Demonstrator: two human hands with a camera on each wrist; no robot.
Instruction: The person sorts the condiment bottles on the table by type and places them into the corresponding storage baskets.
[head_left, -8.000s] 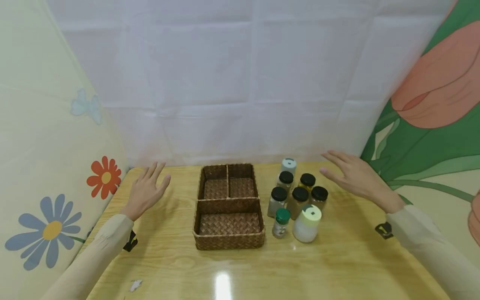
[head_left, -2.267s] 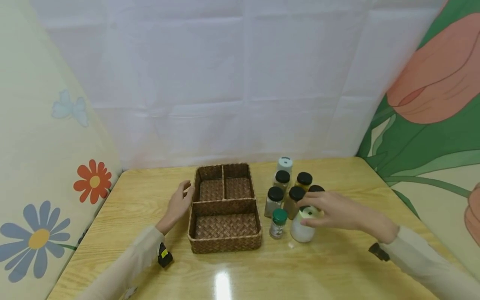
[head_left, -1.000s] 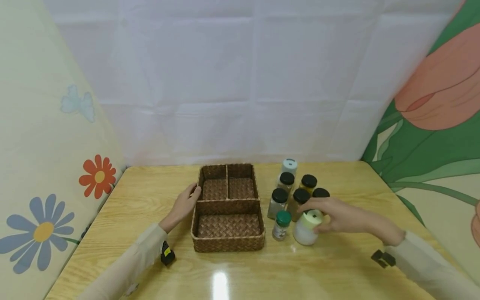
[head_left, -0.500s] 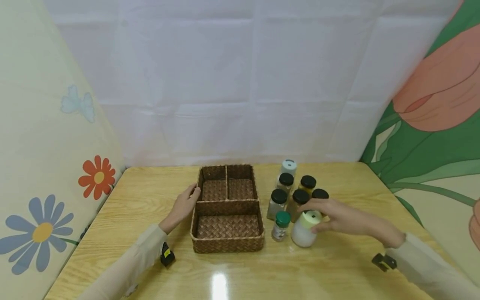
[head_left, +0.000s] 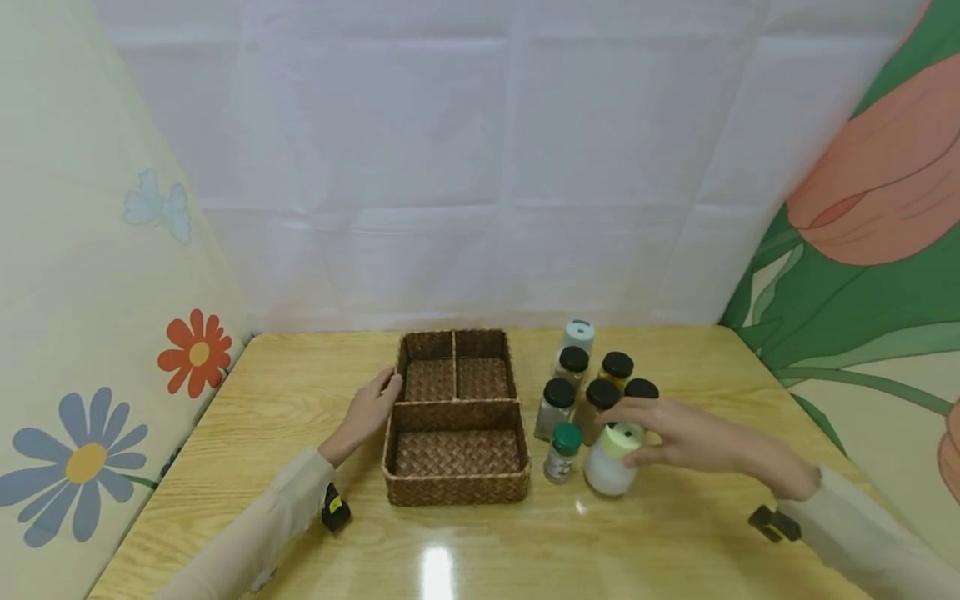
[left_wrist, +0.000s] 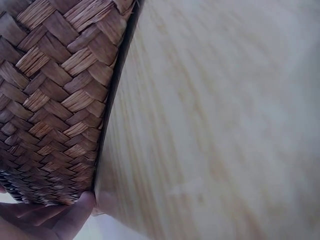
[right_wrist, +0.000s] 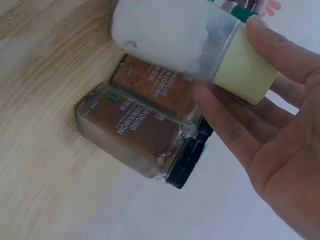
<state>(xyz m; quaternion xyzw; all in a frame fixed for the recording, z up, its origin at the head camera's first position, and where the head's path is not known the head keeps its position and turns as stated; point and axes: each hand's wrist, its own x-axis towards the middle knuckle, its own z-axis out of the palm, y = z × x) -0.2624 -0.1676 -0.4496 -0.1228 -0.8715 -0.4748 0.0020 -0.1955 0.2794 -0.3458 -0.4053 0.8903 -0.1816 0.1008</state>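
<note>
A brown woven basket [head_left: 457, 490] with three compartments stands on the table. My left hand [head_left: 367, 412] is at its left side, thumb at the rim. In the left wrist view the fingers [left_wrist: 75, 215] touch the outer wall near one corner. My right hand [head_left: 675, 437] holds a round glass seasoning jar [head_left: 609, 473] of white contents by its pale yellow cap, thumb and fingers on opposite sides. In the right wrist view, the jar [right_wrist: 170, 32] is beside the ground cinnamon jar [right_wrist: 127, 130] and the barbecue seasoning jar [right_wrist: 160, 85]. The jar's base appears at table level.
Left of the held jar is a small green-capped bottle [head_left: 562, 454]. Several black-lidded jars [head_left: 557, 408] cluster behind, with a pale blue-capped jar [head_left: 579, 335] at the back. A white cloth [head_left: 420, 167] hangs behind the wooden table [head_left: 510, 550].
From raised and apart, my left hand has come to the basket's left side and my right hand to the yellow-capped jar. Over the last second both have stayed almost still.
</note>
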